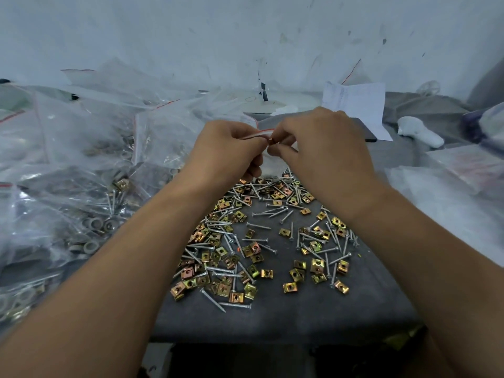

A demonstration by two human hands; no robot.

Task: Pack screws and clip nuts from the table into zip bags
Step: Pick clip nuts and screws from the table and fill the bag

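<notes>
Up at centre, a small zip bag [266, 159] hangs between both hands above the far edge of the hardware pile, its red-striped zip edge at the top. The left hand [229, 151] has fingers curled in, pinching that top edge from the left. The right hand [324, 148] pinches it from the right, and a small copper-coloured piece, probably a clip nut [272, 142], sits at its fingertips right at the bag's mouth; the view is too blurred there to be sure. The bag's lower part is mostly hidden behind the hands.

Below, loose clip nuts [253, 271] and silver screws [261, 214] lie scattered together across the grey table [272, 320], between the two forearms.

To the left, a heap of filled bags [81, 165] holds screws, clip nuts and grey washers. At right lie more clear bags [447, 192]. Behind the hands, a sheet of paper [357, 102] leans by the wall, with a white object [420, 130] near it.
</notes>
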